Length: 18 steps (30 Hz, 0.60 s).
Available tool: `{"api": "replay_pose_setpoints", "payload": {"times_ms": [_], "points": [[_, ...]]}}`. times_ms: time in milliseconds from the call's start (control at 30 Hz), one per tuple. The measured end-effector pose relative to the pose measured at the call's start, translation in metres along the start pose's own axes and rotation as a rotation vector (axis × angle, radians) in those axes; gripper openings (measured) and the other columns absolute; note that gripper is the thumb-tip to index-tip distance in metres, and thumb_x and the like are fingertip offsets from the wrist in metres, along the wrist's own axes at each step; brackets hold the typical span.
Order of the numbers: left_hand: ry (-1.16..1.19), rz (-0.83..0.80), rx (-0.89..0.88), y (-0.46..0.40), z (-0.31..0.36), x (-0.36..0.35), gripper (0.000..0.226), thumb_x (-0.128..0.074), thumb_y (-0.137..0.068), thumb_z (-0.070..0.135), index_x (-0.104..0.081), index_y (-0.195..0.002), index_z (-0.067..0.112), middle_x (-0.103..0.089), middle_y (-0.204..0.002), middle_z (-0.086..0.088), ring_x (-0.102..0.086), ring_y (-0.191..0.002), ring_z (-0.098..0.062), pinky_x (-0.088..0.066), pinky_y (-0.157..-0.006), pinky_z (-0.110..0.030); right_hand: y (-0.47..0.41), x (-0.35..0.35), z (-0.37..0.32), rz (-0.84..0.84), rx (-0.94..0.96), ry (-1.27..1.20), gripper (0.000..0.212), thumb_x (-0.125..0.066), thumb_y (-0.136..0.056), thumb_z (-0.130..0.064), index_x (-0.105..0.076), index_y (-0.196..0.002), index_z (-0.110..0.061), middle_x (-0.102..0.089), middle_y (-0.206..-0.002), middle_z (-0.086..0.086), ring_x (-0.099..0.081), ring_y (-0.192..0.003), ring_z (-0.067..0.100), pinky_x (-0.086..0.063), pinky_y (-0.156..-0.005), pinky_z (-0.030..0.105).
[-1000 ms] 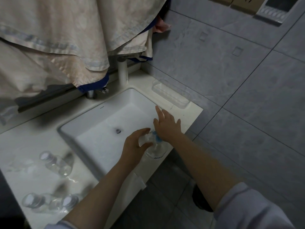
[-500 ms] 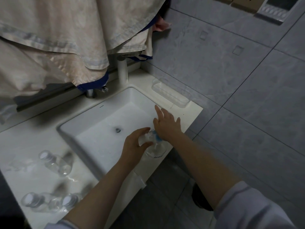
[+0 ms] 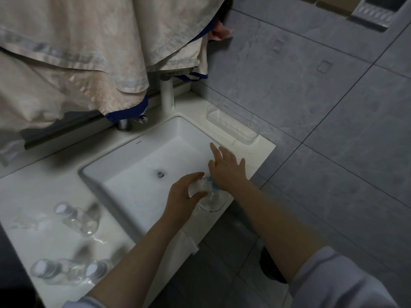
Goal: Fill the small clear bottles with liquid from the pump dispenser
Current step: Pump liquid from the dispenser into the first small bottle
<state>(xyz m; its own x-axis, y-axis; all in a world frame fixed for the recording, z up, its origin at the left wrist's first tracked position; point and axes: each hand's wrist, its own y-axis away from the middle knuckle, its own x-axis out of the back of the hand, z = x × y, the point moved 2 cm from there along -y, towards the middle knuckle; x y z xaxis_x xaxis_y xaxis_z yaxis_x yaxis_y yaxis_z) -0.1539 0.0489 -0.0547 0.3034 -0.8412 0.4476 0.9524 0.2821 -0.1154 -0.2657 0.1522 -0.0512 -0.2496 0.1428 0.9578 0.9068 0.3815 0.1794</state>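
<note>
A clear pump dispenser (image 3: 212, 202) with a blue pump top stands on the front right rim of the white sink (image 3: 142, 165). My right hand (image 3: 228, 171) lies flat on the pump top with straight fingers. My left hand (image 3: 184, 196) grips a small clear bottle (image 3: 196, 188) held against the pump's spout. Three more small clear bottles with white caps stand on the counter at the left: one (image 3: 76, 216) further back, two (image 3: 45, 271) (image 3: 94, 272) near the front edge.
Beige cloth (image 3: 77, 52) hangs over the back of the counter and hides most of the chrome tap (image 3: 124, 124). A white pipe (image 3: 166, 94) rises behind the basin. A clear tray (image 3: 232, 127) sits on the right rim by the grey tiled wall.
Almost nothing has moved. My right hand stays on the pump top and my left hand keeps the small bottle at the spout.
</note>
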Motion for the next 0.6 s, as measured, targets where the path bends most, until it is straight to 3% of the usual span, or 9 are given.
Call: {"api": "replay_pose_setpoints", "payload": {"times_ms": [367, 500, 600], "points": [[0.005, -0.010, 0.016, -0.001, 0.005, 0.003, 0.049, -0.070, -0.080, 0.013, -0.055, -0.125, 0.005, -0.058, -0.127, -0.010, -0.055, -0.117, -0.021, -0.037, -0.102, -0.024, -0.006, 0.011, -0.001, 0.029, 0.027, 0.060, 0.058, -0.019, -0.101, -0.041, 0.011, -0.150, -0.032, -0.002, -0.160, -0.001, -0.009, -0.145, 0.026, 0.000, -0.112, 0.060], [0.003, -0.004, 0.019, 0.000, 0.004, 0.000, 0.048, -0.069, -0.080, 0.013, -0.055, -0.125, 0.006, -0.058, -0.127, -0.009, -0.054, -0.117, -0.020, -0.034, -0.100, -0.017, -0.004, 0.000, 0.000, -0.027, -0.001, 0.004, 0.058, -0.020, -0.101, -0.036, 0.011, -0.150, -0.032, -0.001, -0.160, 0.000, -0.009, -0.145, 0.027, -0.001, -0.112, 0.060], [-0.004, -0.016, 0.038, 0.003, 0.002, -0.002, 0.049, -0.069, -0.081, 0.014, -0.053, -0.126, 0.006, -0.057, -0.129, -0.009, -0.054, -0.118, -0.020, -0.035, -0.104, -0.022, -0.002, -0.003, 0.001, -0.046, 0.003, 0.017, 0.059, -0.020, -0.101, -0.037, 0.011, -0.150, -0.031, -0.001, -0.160, 0.002, -0.009, -0.145, 0.028, -0.001, -0.112, 0.060]]}}
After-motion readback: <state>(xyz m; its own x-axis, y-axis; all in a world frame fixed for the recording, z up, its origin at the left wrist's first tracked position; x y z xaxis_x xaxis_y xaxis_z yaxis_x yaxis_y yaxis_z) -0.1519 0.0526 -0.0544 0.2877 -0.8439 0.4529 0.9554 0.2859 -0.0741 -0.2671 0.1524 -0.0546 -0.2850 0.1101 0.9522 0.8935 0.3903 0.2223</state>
